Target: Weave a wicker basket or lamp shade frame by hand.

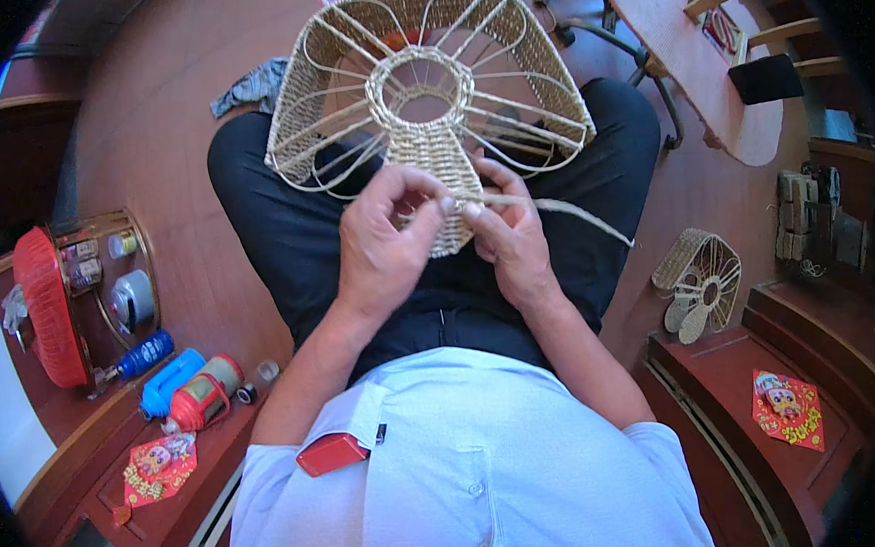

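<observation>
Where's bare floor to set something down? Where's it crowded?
Free: floor between silver container and left leg; also between right leg and small woven piece. Crowded: around left hand and right hand at the woven frame; lower left, by blue flask and red flask.

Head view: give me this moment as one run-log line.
Left hand: pinching woven panel; right hand: gripping panel's right edge; loose pale strand: trailing past right hand; openwork wicker frame: joined to panel, beyond hands.
</observation>
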The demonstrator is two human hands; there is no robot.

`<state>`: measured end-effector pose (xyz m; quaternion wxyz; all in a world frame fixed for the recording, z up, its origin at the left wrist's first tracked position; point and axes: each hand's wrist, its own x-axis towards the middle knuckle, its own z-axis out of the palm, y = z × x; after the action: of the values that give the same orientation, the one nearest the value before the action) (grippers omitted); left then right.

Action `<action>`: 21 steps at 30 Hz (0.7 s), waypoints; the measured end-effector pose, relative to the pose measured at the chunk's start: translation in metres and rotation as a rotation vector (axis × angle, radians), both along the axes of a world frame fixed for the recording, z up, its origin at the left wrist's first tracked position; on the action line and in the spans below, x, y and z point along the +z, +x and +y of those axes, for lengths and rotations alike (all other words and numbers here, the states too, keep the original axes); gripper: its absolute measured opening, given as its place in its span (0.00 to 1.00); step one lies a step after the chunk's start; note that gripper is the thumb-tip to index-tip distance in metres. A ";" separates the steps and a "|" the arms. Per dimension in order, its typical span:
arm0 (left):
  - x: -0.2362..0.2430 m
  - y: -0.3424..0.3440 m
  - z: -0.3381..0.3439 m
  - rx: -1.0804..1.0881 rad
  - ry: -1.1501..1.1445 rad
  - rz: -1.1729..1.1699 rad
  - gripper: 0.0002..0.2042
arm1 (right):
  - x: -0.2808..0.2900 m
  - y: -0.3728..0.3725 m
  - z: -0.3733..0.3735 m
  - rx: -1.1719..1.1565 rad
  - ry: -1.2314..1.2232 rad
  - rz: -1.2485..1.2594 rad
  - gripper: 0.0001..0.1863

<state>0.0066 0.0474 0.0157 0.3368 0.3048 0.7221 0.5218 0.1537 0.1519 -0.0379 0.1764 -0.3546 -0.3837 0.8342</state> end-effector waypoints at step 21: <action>0.002 -0.003 0.002 -0.107 0.076 -0.164 0.06 | 0.002 0.003 -0.001 0.025 -0.014 0.082 0.38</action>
<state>0.0036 0.0492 0.0175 0.4105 0.3118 0.6543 0.5533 0.1569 0.1507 -0.0358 0.1787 -0.3166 -0.3746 0.8529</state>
